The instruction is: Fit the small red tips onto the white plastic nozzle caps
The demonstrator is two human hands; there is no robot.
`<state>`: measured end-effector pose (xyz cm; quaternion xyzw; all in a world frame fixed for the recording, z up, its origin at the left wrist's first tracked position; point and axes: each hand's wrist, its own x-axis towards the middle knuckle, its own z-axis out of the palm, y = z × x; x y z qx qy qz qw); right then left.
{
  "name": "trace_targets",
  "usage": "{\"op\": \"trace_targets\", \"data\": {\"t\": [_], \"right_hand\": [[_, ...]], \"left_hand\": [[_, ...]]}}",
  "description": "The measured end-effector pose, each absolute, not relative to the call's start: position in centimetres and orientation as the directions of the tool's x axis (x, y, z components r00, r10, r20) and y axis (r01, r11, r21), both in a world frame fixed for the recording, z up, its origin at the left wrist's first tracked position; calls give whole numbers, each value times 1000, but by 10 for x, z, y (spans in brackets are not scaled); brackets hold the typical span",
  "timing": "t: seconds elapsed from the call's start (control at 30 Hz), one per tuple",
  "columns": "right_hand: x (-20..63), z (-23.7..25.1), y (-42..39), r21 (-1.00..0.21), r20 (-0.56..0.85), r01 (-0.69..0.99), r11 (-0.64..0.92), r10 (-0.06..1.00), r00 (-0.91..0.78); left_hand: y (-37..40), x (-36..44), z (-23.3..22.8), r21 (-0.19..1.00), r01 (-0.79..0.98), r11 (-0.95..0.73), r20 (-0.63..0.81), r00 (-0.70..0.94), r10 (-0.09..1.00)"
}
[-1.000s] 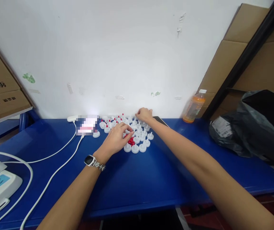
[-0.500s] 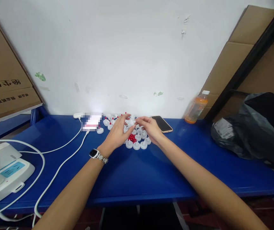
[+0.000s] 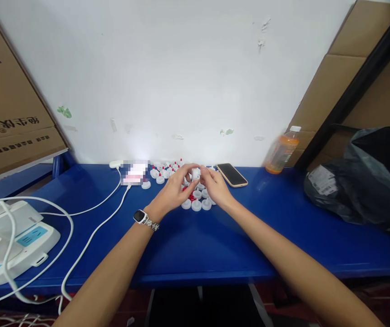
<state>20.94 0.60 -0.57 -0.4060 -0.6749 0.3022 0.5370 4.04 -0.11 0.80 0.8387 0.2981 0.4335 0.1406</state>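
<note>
My left hand [image 3: 174,193] and my right hand [image 3: 215,186] meet above a cluster of small white caps [image 3: 196,204] on the blue table [image 3: 215,240]. Both sets of fingertips pinch one small white cap [image 3: 195,173] between them. A little heap of red pieces [image 3: 190,197] lies among the caps under my hands. Further white caps with red tips [image 3: 162,175] sit behind, near the wall. A watch is on my left wrist [image 3: 142,217].
A phone [image 3: 232,175] lies face up right of the caps. An orange drink bottle [image 3: 279,152] stands by the wall. A black plastic bag [image 3: 361,181] fills the right. White cables [image 3: 92,227] and a power strip [image 3: 14,240] lie left. Cardboard boxes [image 3: 7,113] lean at both sides.
My right hand came back from the far caps by the wall to meet my left hand. Both hands now pinch one white cap raised above the pile. The view shifted slightly left.
</note>
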Motion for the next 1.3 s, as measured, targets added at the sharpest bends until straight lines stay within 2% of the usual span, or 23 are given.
{"op": "trace_targets", "data": {"t": [0.1, 0.2, 0.33, 0.4, 0.47, 0.57, 0.63, 0.7, 0.83, 0.93, 1.03, 1.13, 1.23, 1.3], "right_hand": [[206, -8, 8, -881, 437, 174, 440, 897, -59], [203, -6, 6, -868, 460, 202, 455, 888, -24], [212, 0, 7, -821, 531, 281, 497, 845, 57], [219, 1, 9, -800, 546, 337, 497, 835, 64], [222, 0, 10, -754, 537, 428, 498, 843, -36], [219, -3, 7, -610, 479, 590, 528, 839, -256], [215, -3, 5, -559, 446, 636, 532, 840, -310], [215, -2, 4, -620, 440, 599, 506, 857, -268], [218, 0, 8, -822, 421, 344, 455, 891, -172], [220, 2, 16, -829, 449, 260, 496, 866, -220], [225, 9, 37, -747, 528, 379, 546, 834, -160], [235, 16, 73, -589, 574, 641, 491, 814, -96], [242, 15, 111, -422, 458, 858, 291, 886, -75], [242, 11, 129, -306, 380, 930, 204, 922, -77]], "left_hand": [[-3, 42, 10, 521, 361, -774, 625, 456, 633], [-3, 44, 10, 599, 343, -724, 587, 426, 688], [7, 34, 12, 734, 286, -616, 551, 279, 787], [12, 23, 14, 736, 305, -605, 574, 193, 796], [16, 13, 16, 692, 392, -605, 584, 187, 790], [18, 6, 13, 626, 482, -613, 556, 276, 784], [18, 6, 9, 594, 508, -624, 535, 330, 778], [20, 8, 6, 570, 530, -627, 528, 348, 775], [22, 14, 0, 554, 535, -638, 506, 392, 768], [22, 18, -3, 539, 534, -651, 493, 427, 758], [22, 20, -6, 521, 565, -640, 500, 406, 765], [23, 19, -7, 491, 611, -621, 492, 394, 776], [23, 17, -8, 462, 638, -616, 457, 424, 782], [24, 15, -7, 452, 645, -616, 426, 450, 784]]}}
